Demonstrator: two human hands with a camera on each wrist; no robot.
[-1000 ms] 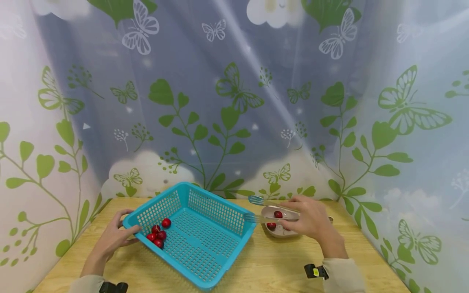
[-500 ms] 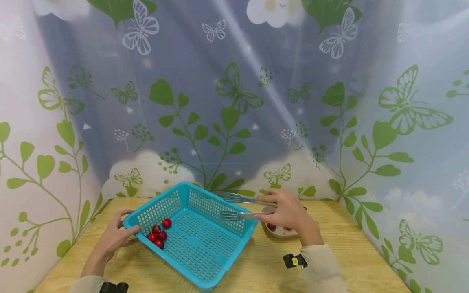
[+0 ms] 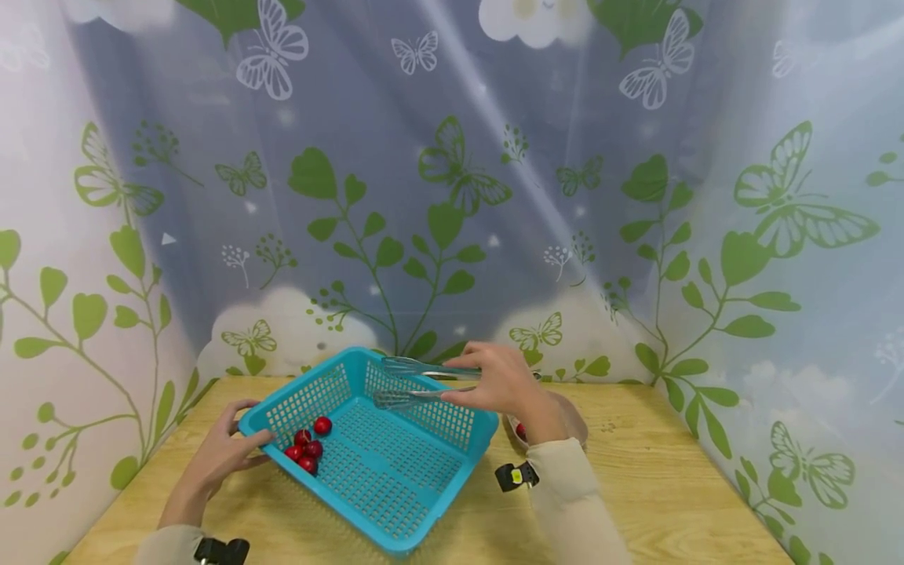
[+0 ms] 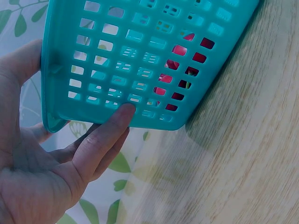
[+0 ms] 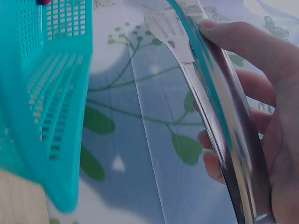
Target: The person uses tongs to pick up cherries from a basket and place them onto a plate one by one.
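Observation:
A blue plastic basket (image 3: pixel 395 541) stands at an angle on the table, with several cherry-like red fruits (image 3: pixel 308 464) gathered in its left corner. My left hand (image 3: pixel 217 455) grips that corner, thumb on the rim and fingers against the outside wall (image 4: pixel 154 88). Metal tongs (image 3: pixel 404 399) are in my right hand (image 3: pixel 500 380), thumb on one arm and fingers on the other. They reach over the basket's back side, their ends spread apart with nothing between them. In the right wrist view, the tongs (image 5: pixel 219 102) run lengthwise through the grip.
Behind my right forearm a beige bowl (image 3: pixel 575 416) is partly hidden, a red fruit (image 3: pixel 521 430) showing at its left side. Wooden tabletop (image 3: pixel 678 471) extends to the right. A patterned curtain (image 3: pixel 452 235) encloses the back and sides.
My right hand has carried the spread tongs leftward from over the bowl to over the basket. The left hand keeps its hold on the basket's corner; the fruits in the basket stay put.

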